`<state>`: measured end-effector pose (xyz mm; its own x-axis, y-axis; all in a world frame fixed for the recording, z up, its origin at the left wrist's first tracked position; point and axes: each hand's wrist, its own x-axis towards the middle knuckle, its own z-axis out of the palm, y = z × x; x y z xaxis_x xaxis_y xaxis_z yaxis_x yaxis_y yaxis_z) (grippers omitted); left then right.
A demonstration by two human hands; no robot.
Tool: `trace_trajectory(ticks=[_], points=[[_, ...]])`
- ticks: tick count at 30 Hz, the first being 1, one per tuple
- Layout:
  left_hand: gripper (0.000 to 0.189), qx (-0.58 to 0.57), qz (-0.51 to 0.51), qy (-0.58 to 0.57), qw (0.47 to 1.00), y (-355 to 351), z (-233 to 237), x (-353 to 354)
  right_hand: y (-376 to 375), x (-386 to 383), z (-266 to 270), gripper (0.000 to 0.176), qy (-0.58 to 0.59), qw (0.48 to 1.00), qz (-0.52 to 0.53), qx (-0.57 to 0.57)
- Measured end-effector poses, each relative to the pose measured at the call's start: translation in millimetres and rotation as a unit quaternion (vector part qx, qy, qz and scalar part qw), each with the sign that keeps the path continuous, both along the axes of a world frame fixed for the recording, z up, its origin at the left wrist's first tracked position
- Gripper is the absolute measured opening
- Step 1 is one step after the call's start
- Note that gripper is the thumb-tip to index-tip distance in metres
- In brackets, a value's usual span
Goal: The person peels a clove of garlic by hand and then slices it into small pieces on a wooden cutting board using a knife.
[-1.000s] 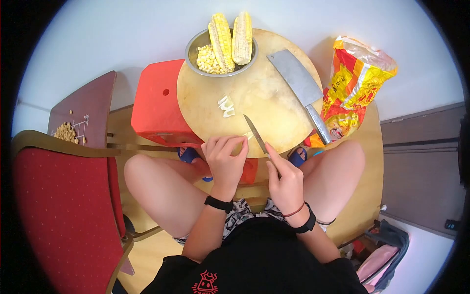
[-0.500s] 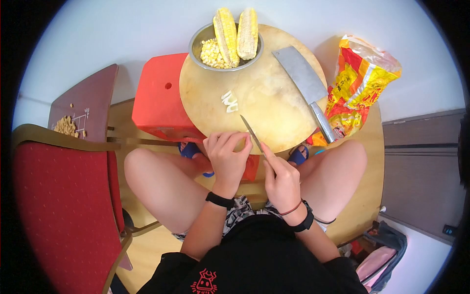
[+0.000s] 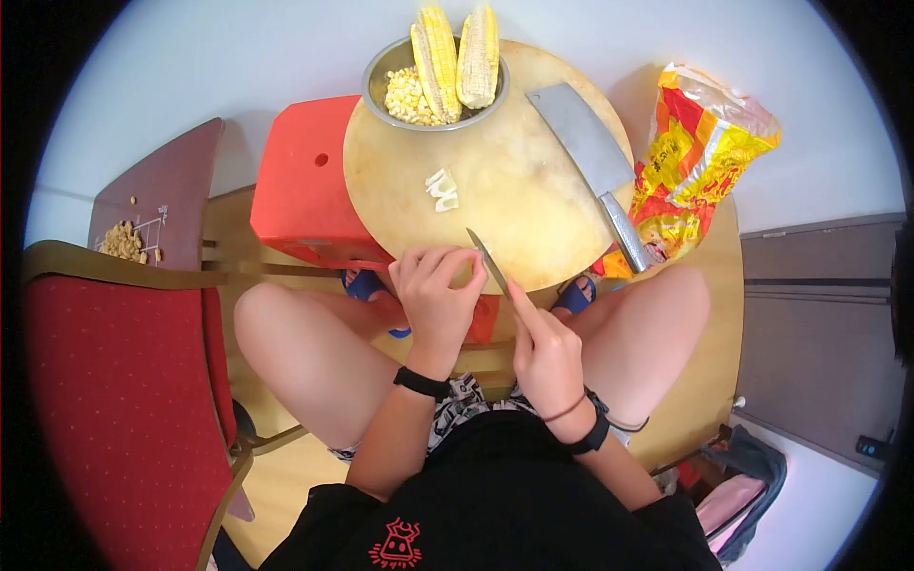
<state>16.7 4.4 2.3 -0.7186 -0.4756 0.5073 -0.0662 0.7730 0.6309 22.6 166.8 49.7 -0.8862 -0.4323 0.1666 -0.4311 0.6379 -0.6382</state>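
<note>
My right hand [image 3: 549, 357] grips a small knife [image 3: 487, 259], its blade pointing up and left over the near edge of the round cutting board [image 3: 514, 190]. Beside the blade, my left hand [image 3: 436, 300] is closed, thumb against fingertips; whatever it pinches is hidden. Several thin white slices [image 3: 442, 190] lie on the board beyond my hands. To the right on the board rests a cleaver [image 3: 583, 138], its handle towards me. At the back, a metal bowl [image 3: 374, 98] holds loose corn kernels [image 3: 407, 98] and two partly stripped corn cobs [image 3: 435, 62].
A red plastic stool [image 3: 309, 190] stands left of the board. A red and yellow plastic bag [image 3: 685, 167] leans at the right near the wall. Further left are a red chair [image 3: 124, 409] and a dark board [image 3: 176, 181] with a small brown pile [image 3: 124, 242].
The view has shifted slightly, so the board and bowl sit a little higher and further left. Both hands keep nearly the same pose, knife still in the right.
</note>
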Motion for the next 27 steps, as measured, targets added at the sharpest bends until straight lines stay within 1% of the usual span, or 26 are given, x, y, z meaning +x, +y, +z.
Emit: trace_trajectory(ticks=[1,5,8,10,11,12,14,17,19,23,25,26,27], points=[[0.013,0.001,-0.002,-0.004,1.0,0,0,0,3,3,1,0.058,-0.025,1.0,-0.004,-0.004],[0.013,0.002,-0.01,-0.008,1.0,1,-2,2,-2,-4,-4,0.06,-0.007,1.0,-0.005,0.005],[0.013,0.003,-0.005,0.003,1.0,1,0,0,-7,-17,-2,0.055,-0.012,1.0,0.004,-0.01],[0.015,-0.012,-0.005,-0.01,1.0,-1,-4,1,-1,-18,6,0.049,0.011,0.996,-0.012,-0.091],[0.015,-0.014,0.0,-0.007,1.0,-3,-4,0,4,-15,18,0.044,-0.042,0.995,-0.043,-0.085],[0.017,0.001,0.007,0.007,1.0,-4,-5,0,8,-15,22,0.044,-0.041,0.995,-0.037,-0.085],[0.02,0.017,0.018,0.022,0.999,-4,-4,0,17,-17,26,0.045,-0.062,0.995,-0.059,-0.055],[0.025,0.044,0.057,0.037,0.997,-7,1,0,25,-23,21,0.045,-0.069,0.994,-0.065,-0.046],[0.029,0.029,0.037,0.011,0.999,-11,0,3,26,-25,18,0.045,-0.081,0.993,-0.071,-0.038],[0.028,0.003,0.057,-0.015,0.998,-12,11,9,22,-23,21,0.045,-0.102,0.991,-0.058,-0.059],[0.029,-0.026,0.052,-0.057,0.997,-13,15,12,21,-25,19,0.045,-0.097,0.991,-0.054,-0.072],[0.029,-0.026,0.052,-0.058,0.997,-12,14,10,21,-26,18,0.045,-0.094,0.991,-0.049,-0.086],[0.029,-0.018,0.031,-0.053,0.998,-10,12,9,21,-26,18,0.045,-0.096,0.99,-0.048,-0.087]])
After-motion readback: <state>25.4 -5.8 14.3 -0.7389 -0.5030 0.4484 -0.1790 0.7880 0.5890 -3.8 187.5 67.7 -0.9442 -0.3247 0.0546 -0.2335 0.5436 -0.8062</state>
